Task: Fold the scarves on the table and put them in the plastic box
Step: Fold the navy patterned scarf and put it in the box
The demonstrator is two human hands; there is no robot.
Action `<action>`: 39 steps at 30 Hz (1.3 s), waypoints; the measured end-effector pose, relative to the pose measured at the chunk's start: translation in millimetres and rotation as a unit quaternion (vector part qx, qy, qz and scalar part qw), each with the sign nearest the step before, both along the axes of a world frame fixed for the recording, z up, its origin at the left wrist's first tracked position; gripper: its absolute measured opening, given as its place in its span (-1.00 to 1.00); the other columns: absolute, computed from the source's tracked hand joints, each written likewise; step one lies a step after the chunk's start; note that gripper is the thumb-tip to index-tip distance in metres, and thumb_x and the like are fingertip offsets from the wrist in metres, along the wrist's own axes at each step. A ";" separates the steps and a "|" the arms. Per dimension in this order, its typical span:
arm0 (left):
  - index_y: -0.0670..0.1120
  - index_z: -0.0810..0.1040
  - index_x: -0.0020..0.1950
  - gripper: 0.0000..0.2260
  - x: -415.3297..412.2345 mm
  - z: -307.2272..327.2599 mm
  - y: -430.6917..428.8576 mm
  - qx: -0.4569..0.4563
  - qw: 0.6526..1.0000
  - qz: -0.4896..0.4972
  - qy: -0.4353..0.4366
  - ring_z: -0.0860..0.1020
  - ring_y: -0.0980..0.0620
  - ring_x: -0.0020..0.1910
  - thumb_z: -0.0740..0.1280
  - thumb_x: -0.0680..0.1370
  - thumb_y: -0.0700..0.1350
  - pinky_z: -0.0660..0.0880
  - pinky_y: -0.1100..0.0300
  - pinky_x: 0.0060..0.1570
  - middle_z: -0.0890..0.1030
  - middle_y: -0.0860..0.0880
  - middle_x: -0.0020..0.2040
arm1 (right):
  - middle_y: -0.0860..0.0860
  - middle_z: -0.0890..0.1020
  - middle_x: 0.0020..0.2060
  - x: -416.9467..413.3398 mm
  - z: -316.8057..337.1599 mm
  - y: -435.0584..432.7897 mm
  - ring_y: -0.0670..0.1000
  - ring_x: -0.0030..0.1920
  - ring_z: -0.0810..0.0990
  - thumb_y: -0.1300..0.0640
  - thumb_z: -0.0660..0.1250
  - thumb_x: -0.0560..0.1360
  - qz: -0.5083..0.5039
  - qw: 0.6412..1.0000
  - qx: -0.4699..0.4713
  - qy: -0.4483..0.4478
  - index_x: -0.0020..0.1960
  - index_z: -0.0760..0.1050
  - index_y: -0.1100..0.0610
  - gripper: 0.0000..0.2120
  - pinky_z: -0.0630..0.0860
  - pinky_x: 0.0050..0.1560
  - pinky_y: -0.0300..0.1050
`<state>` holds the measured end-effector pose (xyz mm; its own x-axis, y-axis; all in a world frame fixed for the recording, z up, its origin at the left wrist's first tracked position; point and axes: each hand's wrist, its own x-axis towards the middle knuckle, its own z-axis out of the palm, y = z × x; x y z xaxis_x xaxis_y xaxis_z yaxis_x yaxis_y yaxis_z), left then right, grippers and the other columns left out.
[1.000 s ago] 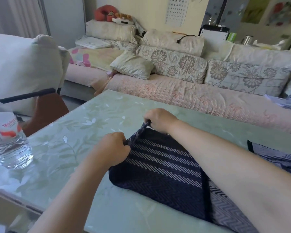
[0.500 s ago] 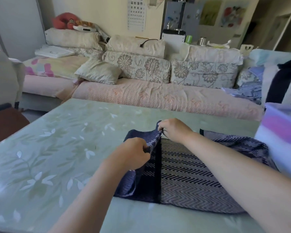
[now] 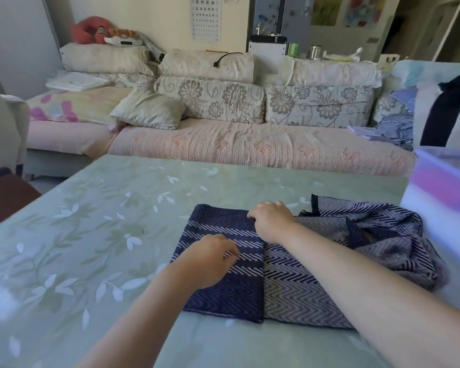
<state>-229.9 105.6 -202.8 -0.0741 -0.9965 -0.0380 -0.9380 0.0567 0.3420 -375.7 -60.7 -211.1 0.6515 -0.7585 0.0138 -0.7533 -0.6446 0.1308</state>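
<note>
A navy and grey herringbone scarf lies on the green glass table. Its navy end is folded flat on the left, and its grey end lies bunched at the right against the plastic box. My left hand sits on the navy panel near its right edge, curled fingers pinching the cloth. At the far corner of that same fold, my right hand grips the fabric with curled fingers. The box is translucent white with purple showing, cut off by the right edge of the view.
A long sofa with floral cushions runs behind the table. More clothes are piled on its right end. A brown chair seat shows at the left, beside the table's edge.
Both hands carried the scarf's lifted left edge to the right and laid it down flat. The view swung right: the water bottle left the view and the plastic box came in.
</note>
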 end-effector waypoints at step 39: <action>0.16 -0.19 0.59 -0.11 152.0 -47.9 56.4 0.051 0.978 0.155 -0.129 -0.25 0.12 0.56 -0.33 0.29 0.47 -0.22 -0.07 0.52 -0.21 0.15 0.59 | 0.11 -0.16 0.62 146.5 -43.0 130.4 0.17 0.60 -0.25 -0.36 -0.14 0.59 -0.036 0.985 0.155 -0.059 0.62 -0.16 -0.12 -0.32 -0.31 0.46 0.42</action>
